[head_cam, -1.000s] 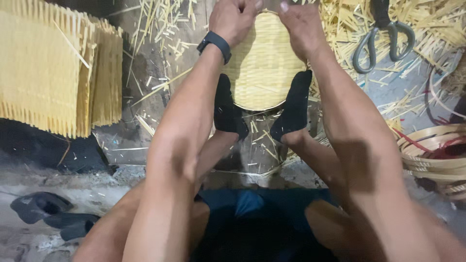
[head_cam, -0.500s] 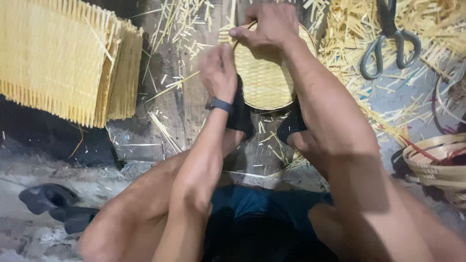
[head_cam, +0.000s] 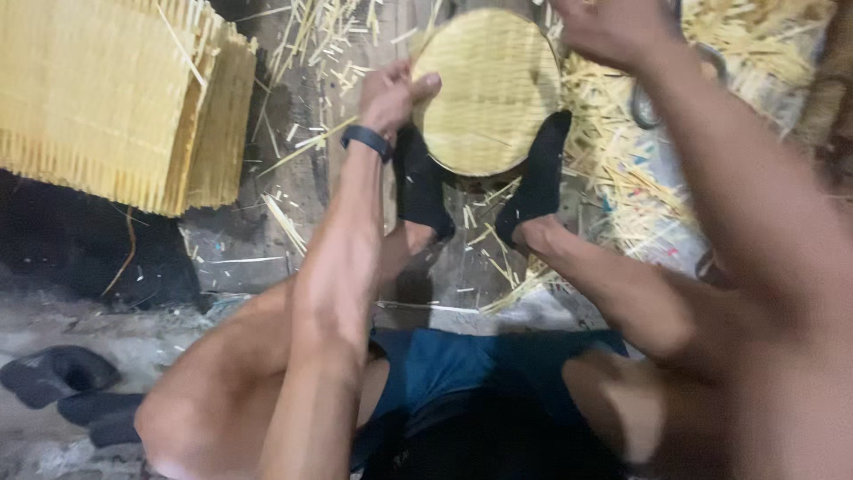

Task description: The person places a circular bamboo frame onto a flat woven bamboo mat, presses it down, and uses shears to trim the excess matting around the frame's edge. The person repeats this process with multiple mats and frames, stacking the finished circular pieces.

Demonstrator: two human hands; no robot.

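Pinching the woven disc (head_cam: 489,89) edge, left hand (head_cam: 391,93) grip closed, right hand (head_cam: 613,31) grip unclear, 2 black-socked feet (head_cam: 422,182) bracing it.

Stack of woven bamboo mats (head_cam: 115,98) fills upper left of frame, pale yellow, edges fringed with loose strip ends. Bamboo offcuts and splinters (head_cam: 293,222) scattered over grey floor (head_cam: 240,258) at centre left. Denser heap of straw-coloured shavings (head_cam: 640,178) at upper right. Metal shears (head_cam: 649,107) lie partly hidden in that heap, only looped handle showing. Dark sandals (head_cam: 67,382) at lower left, one just beside other. Blue shorts (head_cam: 462,373) at bottom centre.
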